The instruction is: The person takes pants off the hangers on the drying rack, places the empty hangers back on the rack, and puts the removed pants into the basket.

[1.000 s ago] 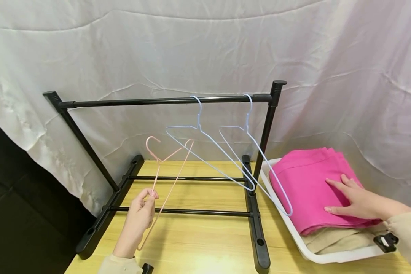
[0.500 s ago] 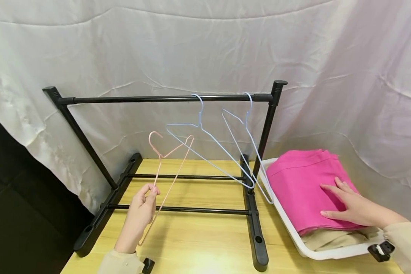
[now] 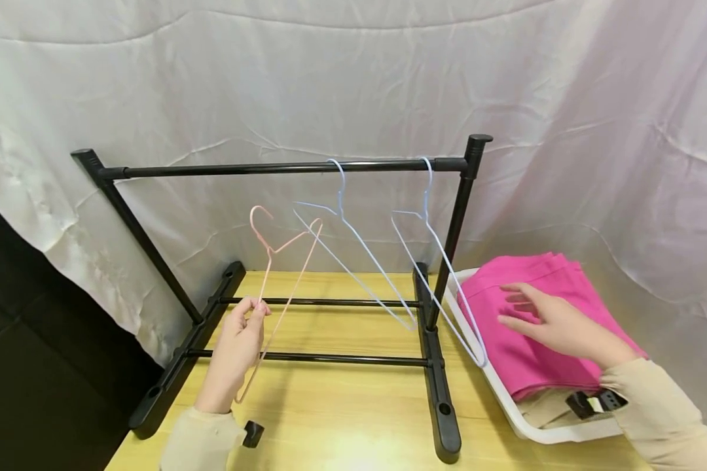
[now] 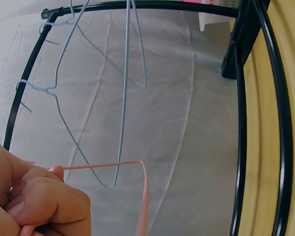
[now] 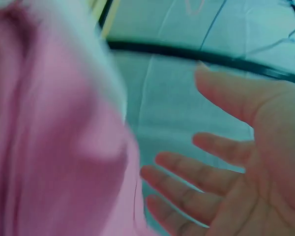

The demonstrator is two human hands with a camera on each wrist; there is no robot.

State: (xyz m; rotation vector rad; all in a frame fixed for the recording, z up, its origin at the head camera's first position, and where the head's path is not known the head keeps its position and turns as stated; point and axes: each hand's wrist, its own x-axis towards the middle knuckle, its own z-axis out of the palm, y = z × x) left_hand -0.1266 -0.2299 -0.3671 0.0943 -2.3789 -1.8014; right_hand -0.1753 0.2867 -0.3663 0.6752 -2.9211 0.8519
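Note:
My left hand [image 3: 239, 343] pinches one side of a pink wire clothes hanger [image 3: 295, 296], which is held upright in front of the rack with its hook free of the bar. Two light blue hangers, one nearer the middle [image 3: 370, 252] and one at the right [image 3: 438, 247], hang from the black rack's top bar [image 3: 230, 169]. My right hand [image 3: 556, 325] is above the folded bright pink cloth [image 3: 589, 307], fingers spread and holding nothing. In the right wrist view, the fingers [image 5: 187, 182] look apart from the cloth.
A white basket [image 3: 507, 409] at the right bears the pink cloth, with beige cloth [image 3: 544, 409] beneath it. The rack's black feet [image 3: 442, 405] stand on the wooden table [image 3: 336, 409]. A pale curtain [image 3: 306, 85] hangs behind; black fabric [image 3: 41, 366] is at the left.
My right hand has lifted off the pink cloth and moved left. The left hand has raised the pink hanger slightly. Both blue hangers have swung on the bar.

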